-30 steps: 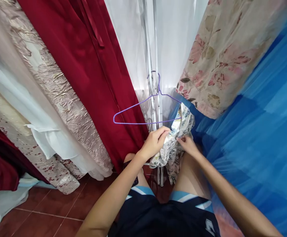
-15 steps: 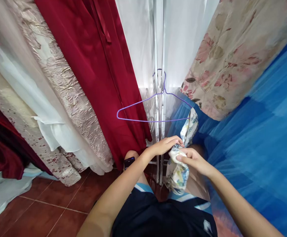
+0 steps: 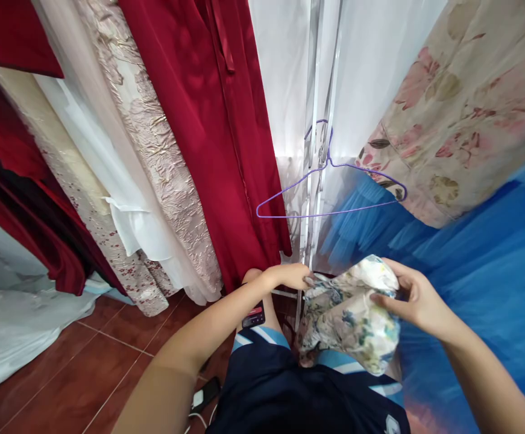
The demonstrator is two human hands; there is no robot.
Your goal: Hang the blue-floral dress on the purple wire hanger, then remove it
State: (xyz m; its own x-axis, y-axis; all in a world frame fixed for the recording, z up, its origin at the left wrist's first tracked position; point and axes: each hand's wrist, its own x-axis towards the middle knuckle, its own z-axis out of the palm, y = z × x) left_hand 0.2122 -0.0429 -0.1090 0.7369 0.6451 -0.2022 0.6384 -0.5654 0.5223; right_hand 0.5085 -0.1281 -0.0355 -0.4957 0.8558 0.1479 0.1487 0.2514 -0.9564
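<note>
A white cloth garment with blue and yellow floral print (image 3: 352, 313) is spread between my two hands above my lap. My left hand (image 3: 295, 276) is closed on its left edge. On the other side my right hand (image 3: 409, 295) pinches the upper right part, thumb in front. What kind of garment it is I cannot make out. Above it hangs a bare purple wire hanger (image 3: 330, 214), hooked on the white metal rack (image 3: 316, 120) and apart from both hands.
Long dresses hang around me: a dark red one (image 3: 208, 132), a pale floral one (image 3: 461, 120) and a blue tulle one (image 3: 479, 301). A phone (image 3: 254, 316) lies on my left thigh. A dark device with a white cable (image 3: 205, 395) lies on the red tile floor (image 3: 76, 374).
The floral garment has come off the right end of the hanger and is now spread lower down. My hands have moved apart. The view has shifted left.
</note>
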